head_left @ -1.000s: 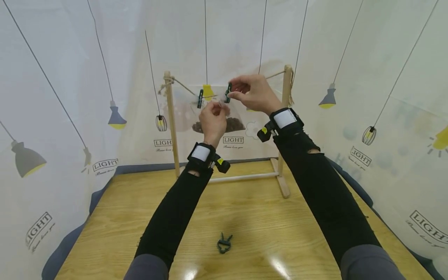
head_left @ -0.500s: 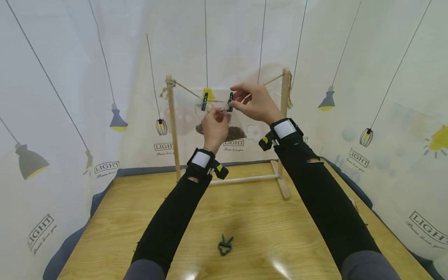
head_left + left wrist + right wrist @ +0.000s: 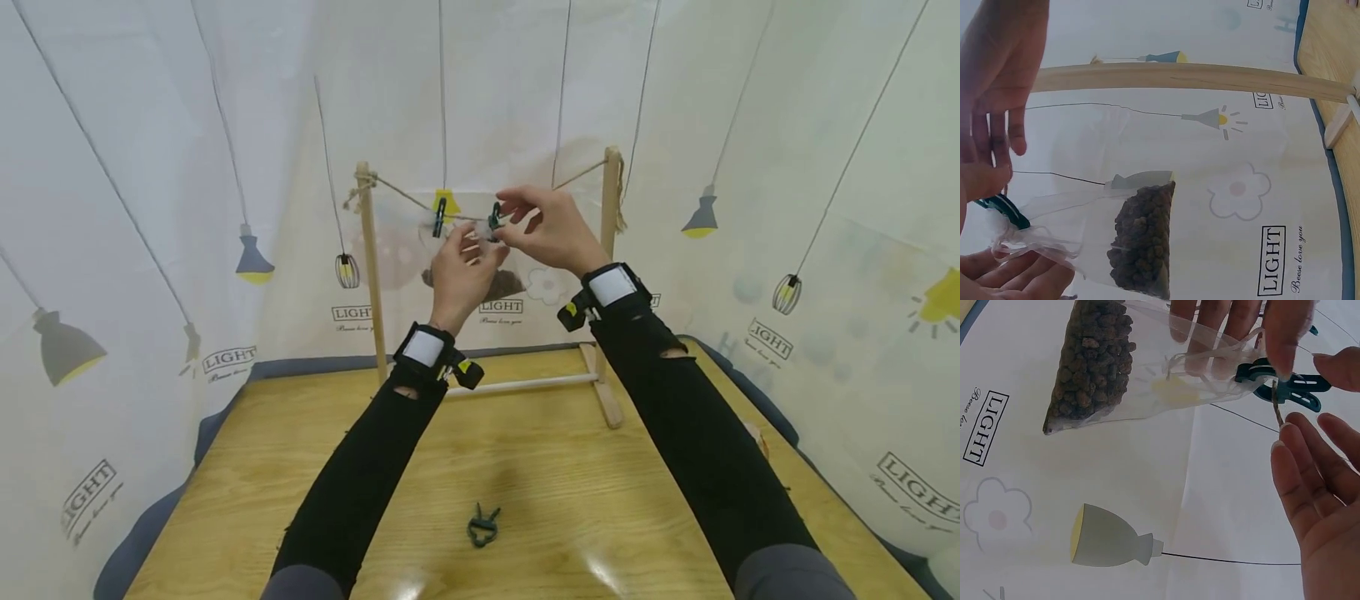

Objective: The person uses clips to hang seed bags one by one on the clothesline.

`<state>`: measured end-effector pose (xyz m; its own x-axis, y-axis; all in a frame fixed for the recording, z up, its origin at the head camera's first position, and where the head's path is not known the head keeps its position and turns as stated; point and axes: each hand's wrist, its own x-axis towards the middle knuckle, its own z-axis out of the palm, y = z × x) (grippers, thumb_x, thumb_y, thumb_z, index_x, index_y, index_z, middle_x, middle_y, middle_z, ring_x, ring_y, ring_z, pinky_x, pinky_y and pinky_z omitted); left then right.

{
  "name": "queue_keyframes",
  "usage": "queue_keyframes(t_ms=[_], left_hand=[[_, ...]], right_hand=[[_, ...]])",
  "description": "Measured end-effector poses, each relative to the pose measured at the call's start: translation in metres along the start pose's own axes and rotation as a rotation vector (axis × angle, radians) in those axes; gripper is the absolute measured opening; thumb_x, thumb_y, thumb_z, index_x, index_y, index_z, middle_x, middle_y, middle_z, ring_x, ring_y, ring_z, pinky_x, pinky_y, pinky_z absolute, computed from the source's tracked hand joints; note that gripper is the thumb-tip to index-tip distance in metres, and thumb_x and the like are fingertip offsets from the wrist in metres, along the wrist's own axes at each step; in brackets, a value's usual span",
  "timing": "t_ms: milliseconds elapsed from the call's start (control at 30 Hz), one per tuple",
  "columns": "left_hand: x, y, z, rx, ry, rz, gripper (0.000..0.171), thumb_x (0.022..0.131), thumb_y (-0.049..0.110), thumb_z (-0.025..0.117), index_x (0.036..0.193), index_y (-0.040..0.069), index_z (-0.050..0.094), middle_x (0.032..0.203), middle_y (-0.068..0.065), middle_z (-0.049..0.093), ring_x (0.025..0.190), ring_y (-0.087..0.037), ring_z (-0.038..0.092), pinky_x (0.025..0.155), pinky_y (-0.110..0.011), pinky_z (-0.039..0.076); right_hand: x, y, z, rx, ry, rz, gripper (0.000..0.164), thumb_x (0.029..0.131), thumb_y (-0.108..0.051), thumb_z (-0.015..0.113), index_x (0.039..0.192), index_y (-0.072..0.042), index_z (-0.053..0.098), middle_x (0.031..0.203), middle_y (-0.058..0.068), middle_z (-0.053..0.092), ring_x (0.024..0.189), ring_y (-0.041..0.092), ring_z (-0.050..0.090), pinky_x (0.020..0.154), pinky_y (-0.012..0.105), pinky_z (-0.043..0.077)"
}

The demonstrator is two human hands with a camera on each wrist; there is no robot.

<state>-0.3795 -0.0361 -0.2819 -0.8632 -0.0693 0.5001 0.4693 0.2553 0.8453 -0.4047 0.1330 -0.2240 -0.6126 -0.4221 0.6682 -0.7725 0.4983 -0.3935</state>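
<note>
A sheer drawstring bag (image 3: 1141, 240) of brown pebbles hangs at the rope (image 3: 405, 193), with a green plastic clip (image 3: 440, 218) on the rope to its left. A second green clip (image 3: 1282, 384) sits at the gathered neck of the bag, beside the rope. My left hand (image 3: 462, 275) pinches the neck, thumb on the near side by this clip, fingers (image 3: 1041, 275) behind the sheer fabric. My right hand (image 3: 557, 227) is around the clip's handles with fingers spread, fingertips (image 3: 1280, 450) just below the handles in the right wrist view.
Two wooden posts (image 3: 369, 275) carry the rope, joined below by a white bar (image 3: 525, 383). A third green clip (image 3: 482, 525) lies on the wooden table (image 3: 420, 475) nearer me. A lamp-print curtain (image 3: 750, 100) surrounds the table.
My left hand's fingers have spread from a tight curl and reach a little higher and rightward. My right fingers have loosened around the clip. The head view has shifted slightly.
</note>
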Motion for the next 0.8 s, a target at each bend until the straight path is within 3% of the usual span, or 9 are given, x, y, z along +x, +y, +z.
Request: queue_keyframes(t_ms=[167, 400, 667, 800], left_hand=[[-0.008, 0.001, -0.011, -0.020, -0.064, -0.001, 0.076, 0.093, 0.032, 0.077, 0.157, 0.011, 0.041, 0.150, -0.016, 0.054, 0.135, -0.028, 0.059, 0.114, -0.038, 0.049], [-0.020, 0.000, -0.028, -0.057, -0.072, 0.064, 0.071, 0.093, 0.028, 0.078, 0.154, 0.012, 0.046, 0.151, -0.018, 0.053, 0.133, -0.030, 0.060, 0.114, -0.039, 0.049], [-0.024, -0.003, -0.042, -0.082, 0.025, 0.205, 0.056, 0.093, 0.020, 0.078, 0.143, 0.006, 0.059, 0.134, -0.024, 0.063, 0.121, -0.038, 0.065, 0.105, -0.044, 0.056], [-0.024, -0.007, -0.052, -0.069, 0.090, 0.235, 0.050, 0.094, 0.020, 0.077, 0.139, 0.004, 0.062, 0.128, -0.023, 0.066, 0.118, -0.035, 0.066, 0.101, -0.039, 0.058]], right_hand=[[-0.008, 0.003, 0.000, 0.028, -0.009, -0.003, 0.059, 0.090, -0.013, 0.078, 0.144, -0.004, 0.057, 0.129, 0.018, 0.068, 0.108, 0.032, 0.066, 0.086, 0.045, 0.060], [-0.020, 0.008, 0.000, 0.040, -0.008, -0.017, 0.067, 0.090, -0.016, 0.080, 0.150, -0.009, 0.051, 0.147, 0.013, 0.058, 0.119, 0.030, 0.062, 0.093, 0.046, 0.056], [-0.034, 0.011, -0.003, 0.035, 0.017, -0.029, 0.074, 0.088, -0.017, 0.081, 0.153, -0.014, 0.047, 0.152, 0.008, 0.053, 0.125, 0.028, 0.058, 0.096, 0.046, 0.054], [-0.039, 0.010, -0.005, 0.039, 0.024, -0.043, 0.077, 0.087, -0.018, 0.082, 0.154, -0.017, 0.046, 0.154, 0.007, 0.051, 0.127, 0.028, 0.056, 0.099, 0.048, 0.053]])
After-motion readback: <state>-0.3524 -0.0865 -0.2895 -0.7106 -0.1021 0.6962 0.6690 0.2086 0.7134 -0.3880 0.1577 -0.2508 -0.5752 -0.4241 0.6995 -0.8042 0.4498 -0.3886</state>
